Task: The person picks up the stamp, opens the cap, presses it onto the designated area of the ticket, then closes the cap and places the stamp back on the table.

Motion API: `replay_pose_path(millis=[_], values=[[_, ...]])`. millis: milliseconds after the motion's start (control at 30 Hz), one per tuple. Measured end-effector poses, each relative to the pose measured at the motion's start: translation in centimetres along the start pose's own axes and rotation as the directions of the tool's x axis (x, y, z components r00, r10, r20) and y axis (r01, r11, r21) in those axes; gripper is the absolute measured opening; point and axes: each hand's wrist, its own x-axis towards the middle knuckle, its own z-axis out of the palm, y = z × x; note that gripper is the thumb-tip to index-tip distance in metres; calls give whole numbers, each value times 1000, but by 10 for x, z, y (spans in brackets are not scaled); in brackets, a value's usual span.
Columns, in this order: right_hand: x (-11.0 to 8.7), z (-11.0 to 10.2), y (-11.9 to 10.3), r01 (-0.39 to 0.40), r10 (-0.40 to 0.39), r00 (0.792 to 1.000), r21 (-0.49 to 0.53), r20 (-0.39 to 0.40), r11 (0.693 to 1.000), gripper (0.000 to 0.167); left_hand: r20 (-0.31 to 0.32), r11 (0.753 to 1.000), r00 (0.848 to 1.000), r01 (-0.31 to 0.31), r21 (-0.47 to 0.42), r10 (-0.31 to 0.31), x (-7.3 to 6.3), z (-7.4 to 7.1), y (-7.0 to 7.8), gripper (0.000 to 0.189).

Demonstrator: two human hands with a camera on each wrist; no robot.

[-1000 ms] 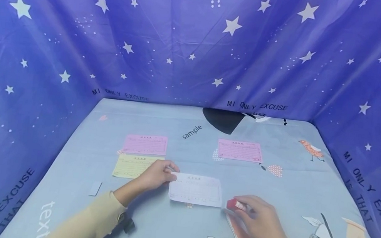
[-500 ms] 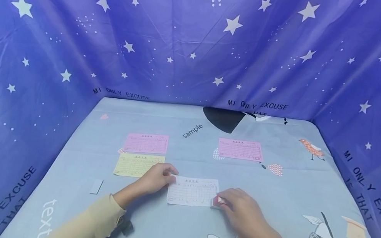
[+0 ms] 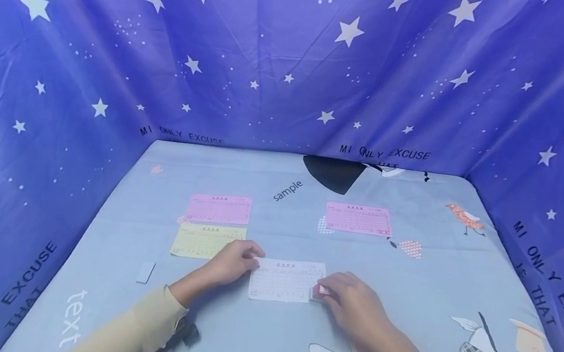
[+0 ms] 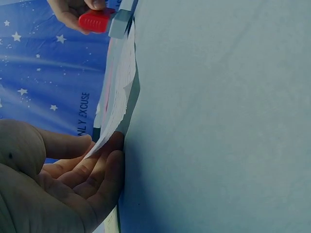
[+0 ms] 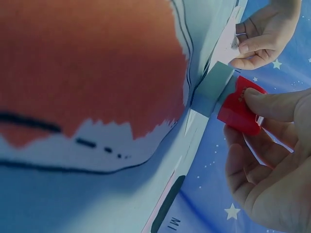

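Note:
A white printed slip (image 3: 278, 282) lies on the table's near middle. Its upper left edge is pinched by my left hand (image 3: 233, 262), thumb above and fingers beneath, so that end lifts and bends in the left wrist view. At the slip's lower right corner, my right hand (image 3: 356, 304) holds a stamp (image 3: 318, 292) between thumb and fingers. Its red grip (image 5: 241, 107) shows clearly in the right wrist view, with a pale block-shaped base (image 5: 213, 87) pointing down at the paper. The base covers that corner, hiding the print under it.
Left of the middle, a pink slip (image 3: 219, 208) lies behind a yellow slip (image 3: 203, 241), which my left hand partly overlaps. Another pink slip (image 3: 358, 218), with a small red mark in its lower right corner, is farther right. A small pale rectangular piece (image 3: 145, 272) sits at left.
My right hand has carried the stamp leftward from beside the white slip onto its lower right corner. The slip's right end has come down flatter; my left hand keeps its pinch.

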Motion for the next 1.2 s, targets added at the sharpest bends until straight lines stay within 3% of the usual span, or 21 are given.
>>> replay_pose_path(millis=[1200], values=[[10,0,1,138,-139,990,-44,-28,989,29,-2,1000,1000,20,20,-20,2,-3,2,21]])
